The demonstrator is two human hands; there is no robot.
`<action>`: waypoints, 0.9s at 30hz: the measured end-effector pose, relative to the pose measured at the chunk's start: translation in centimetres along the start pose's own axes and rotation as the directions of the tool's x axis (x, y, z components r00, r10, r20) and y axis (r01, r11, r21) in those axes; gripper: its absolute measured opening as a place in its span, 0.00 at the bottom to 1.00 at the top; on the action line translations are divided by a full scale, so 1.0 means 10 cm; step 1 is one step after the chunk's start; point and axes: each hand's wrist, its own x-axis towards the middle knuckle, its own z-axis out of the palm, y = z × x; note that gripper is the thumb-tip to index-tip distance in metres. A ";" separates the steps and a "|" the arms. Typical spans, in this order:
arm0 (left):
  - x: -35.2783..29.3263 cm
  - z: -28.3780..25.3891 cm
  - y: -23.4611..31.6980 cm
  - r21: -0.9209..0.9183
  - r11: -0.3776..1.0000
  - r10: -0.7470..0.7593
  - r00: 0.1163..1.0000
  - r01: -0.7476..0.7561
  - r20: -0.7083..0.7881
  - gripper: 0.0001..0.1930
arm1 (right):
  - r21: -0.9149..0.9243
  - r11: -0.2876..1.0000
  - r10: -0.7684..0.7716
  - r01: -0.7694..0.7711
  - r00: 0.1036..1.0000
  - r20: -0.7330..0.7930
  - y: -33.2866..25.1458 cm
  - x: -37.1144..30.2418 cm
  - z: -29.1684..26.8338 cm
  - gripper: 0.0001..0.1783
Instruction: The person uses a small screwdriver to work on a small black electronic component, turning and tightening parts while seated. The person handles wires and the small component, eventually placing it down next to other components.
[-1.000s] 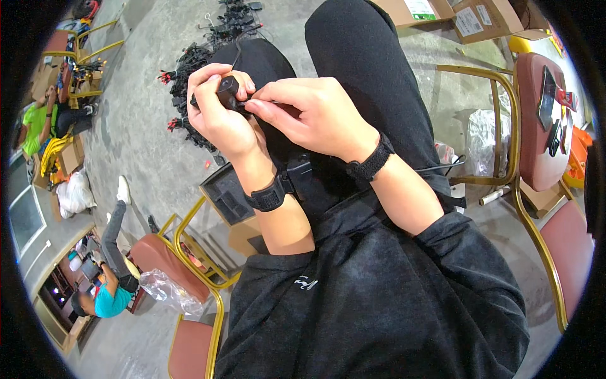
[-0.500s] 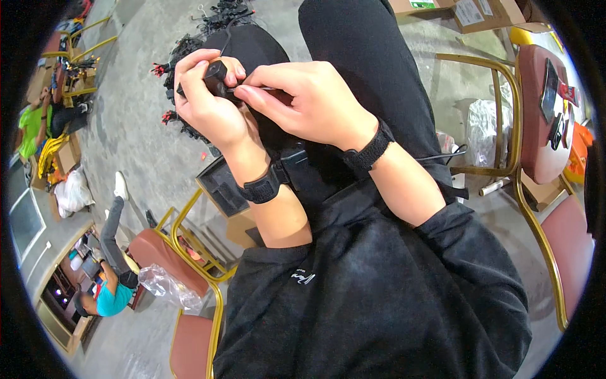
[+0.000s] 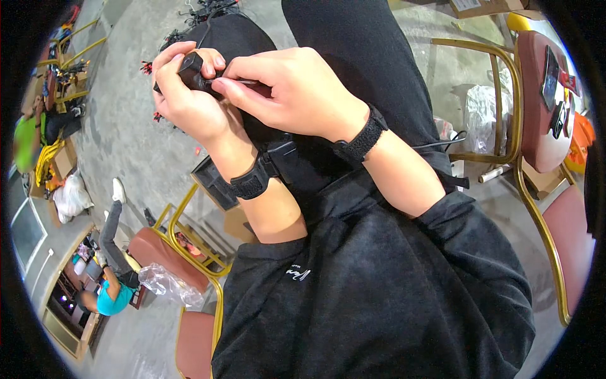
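Observation:
My left hand is closed around a small black block-shaped part, held above my left thigh. A black cable runs from near that part toward the far side. Pressed together at the part's near side are the thumb and forefinger of my right hand. A thin dark rod-like thing shows between those fingers; its kind is too small to make out. Black straps wrap both wrists.
Bundles of black cables with red ends lie on the floor beyond my left knee. At right, a chair holds a phone. A plastic bag lies on a left chair. Two people are at far left.
Both hands have shifted slightly left and away together, still at the black part. The view has tilted a little. My grips look the same.

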 end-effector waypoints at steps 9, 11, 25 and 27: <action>-0.02 0.02 0.01 0.027 1.000 -0.002 1.000 0.002 0.003 0.10 | -0.005 1.000 0.030 -0.030 1.000 -0.001 -0.01 0.00 0.01 0.15; -0.01 0.02 0.01 0.047 0.999 0.005 1.000 -0.006 0.015 0.10 | -0.011 0.999 0.031 -0.031 1.000 0.002 -0.01 0.00 0.01 0.15; -0.01 0.02 0.01 0.083 0.996 0.018 1.000 -0.019 0.019 0.11 | -0.009 1.000 0.003 -0.003 0.999 0.034 0.00 -0.02 0.02 0.12; -0.01 0.02 0.01 0.077 0.997 0.012 1.000 -0.014 0.021 0.11 | -0.011 1.000 -0.003 0.004 0.999 0.032 0.00 -0.02 0.02 0.12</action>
